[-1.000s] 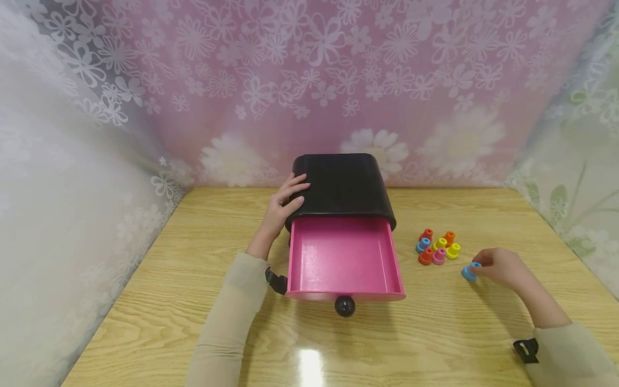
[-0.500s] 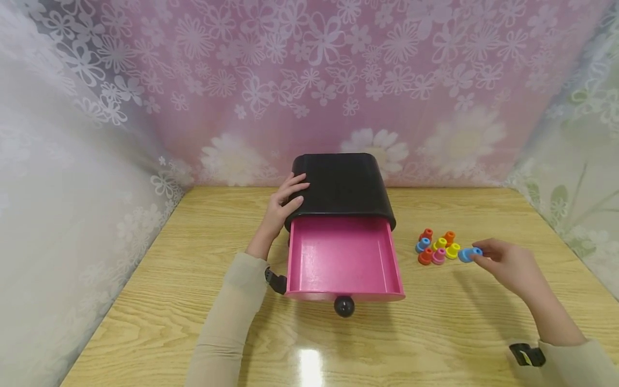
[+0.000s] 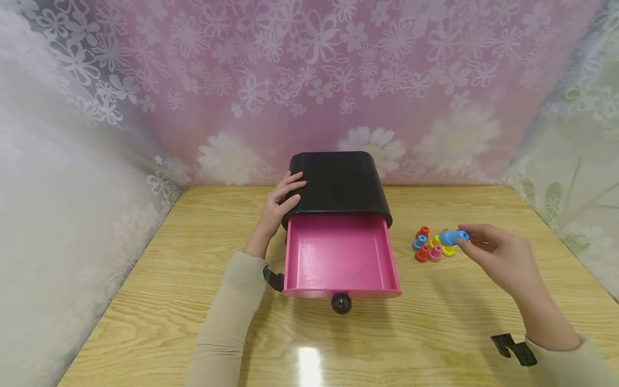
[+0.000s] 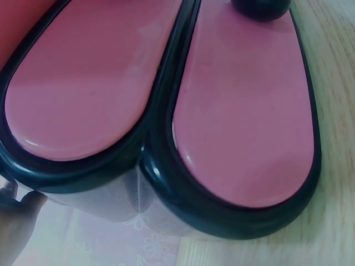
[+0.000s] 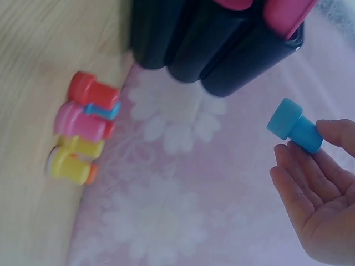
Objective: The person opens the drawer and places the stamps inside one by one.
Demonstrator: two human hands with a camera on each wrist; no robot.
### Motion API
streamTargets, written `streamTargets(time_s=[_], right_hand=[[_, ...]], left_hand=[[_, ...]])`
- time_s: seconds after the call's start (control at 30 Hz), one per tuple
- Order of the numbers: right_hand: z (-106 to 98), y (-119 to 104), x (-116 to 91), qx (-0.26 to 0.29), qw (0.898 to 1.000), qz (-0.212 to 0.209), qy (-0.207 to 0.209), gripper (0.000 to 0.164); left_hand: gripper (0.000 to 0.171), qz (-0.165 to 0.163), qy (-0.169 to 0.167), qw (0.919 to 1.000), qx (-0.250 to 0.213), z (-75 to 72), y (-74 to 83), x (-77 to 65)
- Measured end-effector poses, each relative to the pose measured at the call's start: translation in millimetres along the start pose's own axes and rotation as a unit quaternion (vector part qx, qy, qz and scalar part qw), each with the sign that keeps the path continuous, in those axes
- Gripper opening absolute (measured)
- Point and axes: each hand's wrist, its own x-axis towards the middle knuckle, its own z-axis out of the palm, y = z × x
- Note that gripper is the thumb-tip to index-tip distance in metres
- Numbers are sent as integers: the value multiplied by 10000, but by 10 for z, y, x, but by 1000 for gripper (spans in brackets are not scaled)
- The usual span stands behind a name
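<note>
My right hand (image 3: 508,263) pinches a small blue toy stamp (image 3: 451,237) between thumb and fingers. It is raised above the table, and its wide end points left. In the right wrist view the stamp (image 5: 294,124) shows a broad base and narrower grip, the thumb at its narrow end. My left hand (image 3: 278,207) rests on the upper left edge of a black drawer cabinet (image 3: 338,183), fingers lying over its top. The cabinet's pink top drawer (image 3: 338,263) is pulled out and holds nothing. Part of the left hand (image 4: 16,227) shows beneath the cabinet's edge in the left wrist view.
Several stamps stand grouped right of the drawer, among them a red stamp (image 3: 422,255), a pink stamp (image 3: 435,254) and a blue stamp (image 3: 419,243). A black knob (image 3: 341,303) juts from the drawer front. Flowered cloth (image 3: 309,97) hangs behind the wooden table (image 3: 159,279).
My right hand has lifted the blue stamp off the table and carried it up and left, now overlapping the grouped stamps. The left hand and open drawer stay put.
</note>
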Motion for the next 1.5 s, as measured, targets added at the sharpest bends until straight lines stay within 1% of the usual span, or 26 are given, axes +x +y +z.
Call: streamTargets(time_s=[0.13, 0.23, 0.33, 0.47, 0.6, 0.7, 0.83, 0.9, 1.13, 1.2, 1.37, 1.5], right_hand=[[50, -144, -3, 269, 9992, -271, 86, 29], [89, -241, -4, 491, 9978, -440, 93, 27], [129, -325, -14, 807, 9953, -541, 46, 27], [202, -431, -40, 1287, 9893, -682, -73, 28], [291, -547, -47, 1514, 9847, -860, -65, 28], [357, -631, -32, 1502, 9837, -986, -60, 28], [432, -735, -9, 1371, 9845, -1061, -272, 28], [472, -778, 5, 1347, 9841, -1080, -419, 28], [642, -900, 71, 1654, 9748, -1197, -895, 28], [695, -930, 88, 1548, 9750, -1258, -984, 28], [825, -999, 134, 1447, 9720, -1500, -1083, 25], [919, -1038, 160, 1534, 9674, -1660, -1143, 24]], left_hand=[[65, -24, 47, 10000, 68, -1, -18, 1], [69, -41, 62, 9999, 67, 1, -14, 2], [59, -15, 45, 10000, 2, 1, -14, 1], [39, -29, 2, 10000, -10, 3, 22, -4], [35, -12, -23, 10000, 39, 32, 156, -13], [35, 14, -22, 10000, 71, 57, 254, -17], [34, -52, -20, 9999, 113, 68, 301, -18], [34, -65, -22, 9999, 113, 69, 304, -19], [35, -64, -1, 9999, 114, 73, 298, -16], [35, -62, -15, 9999, 141, 73, 300, -16], [35, -79, 2, 9998, 167, 76, 303, -15], [35, -65, 10, 9999, 149, 76, 303, -17]])
